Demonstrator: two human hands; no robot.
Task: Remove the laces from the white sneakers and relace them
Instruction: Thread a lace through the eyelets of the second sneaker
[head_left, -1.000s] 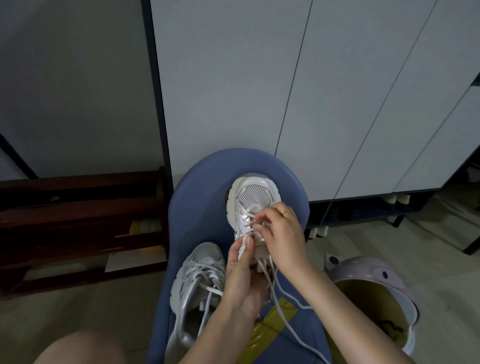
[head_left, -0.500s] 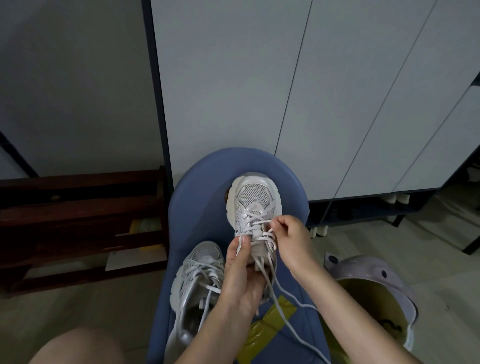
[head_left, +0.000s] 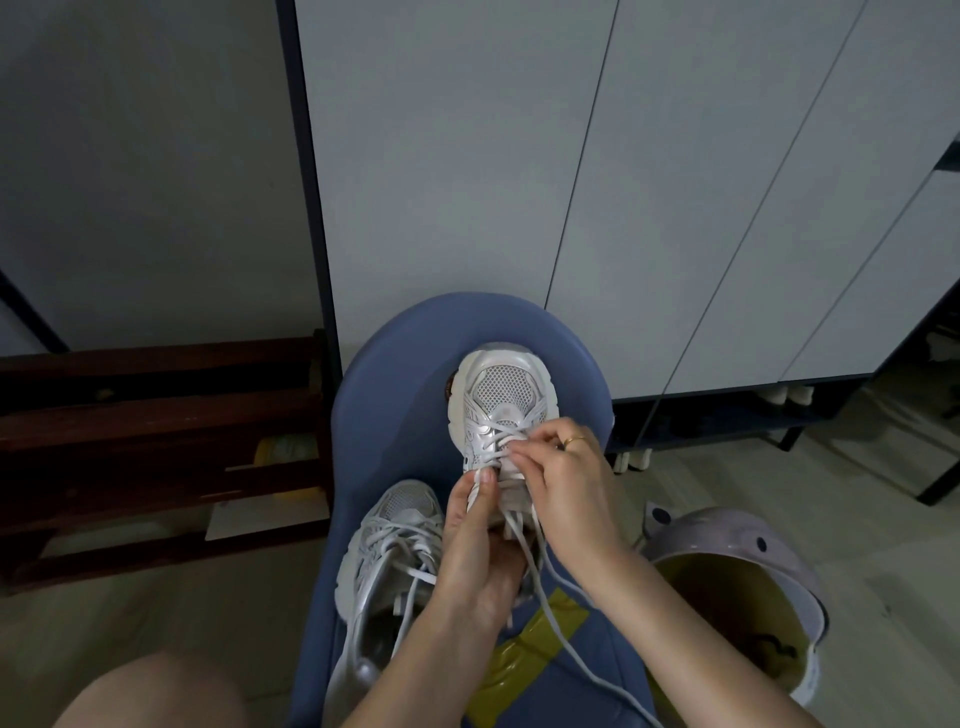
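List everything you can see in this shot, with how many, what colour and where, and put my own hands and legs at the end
white sneakers: 2; one toe-up at the middle of the chair, one lying lower left of it
laces: white; crossed on both sneakers, loose lace trailing down the seat
chair: 1, blue, centre, under the sneakers
tape: yellow-green strips on the seat
bin: 1, pale lilac, open, lower right
wooden rack: 1, dark brown, left
cabinet: pale grey doors, behind the chair
ring: 1, gold, on right hand
left hand: holds the upright sneaker, thumb on its tongue
right hand: pinches the lace on that sneaker
knee: 1, bare, bottom left
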